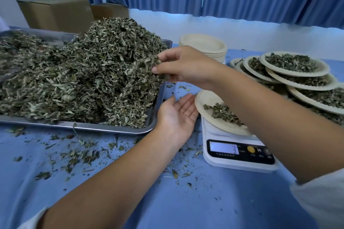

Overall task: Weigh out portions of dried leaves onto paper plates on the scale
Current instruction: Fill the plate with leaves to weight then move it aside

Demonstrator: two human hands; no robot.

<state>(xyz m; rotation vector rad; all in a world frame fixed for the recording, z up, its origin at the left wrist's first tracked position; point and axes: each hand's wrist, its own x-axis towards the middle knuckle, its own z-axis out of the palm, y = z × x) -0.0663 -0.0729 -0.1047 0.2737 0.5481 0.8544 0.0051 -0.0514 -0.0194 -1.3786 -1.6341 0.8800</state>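
Dried leaves (pixel 89 72) heaped on a metal tray (pixel 93 127), left-centre of frame. Light, crumbly and likely to shed; flakes litter the desk (pixel 130 191). Best taken in small loose pinches from the heap's right slope. Right hand (pixel 184 67) pinches a clump there. Left hand (pixel 176 117) flat, palm up, holding nothing, between the tray corner and the paper plate (pixel 206 98) on the scale (pixel 236 161), lower right. Plate holds a thin scatter.
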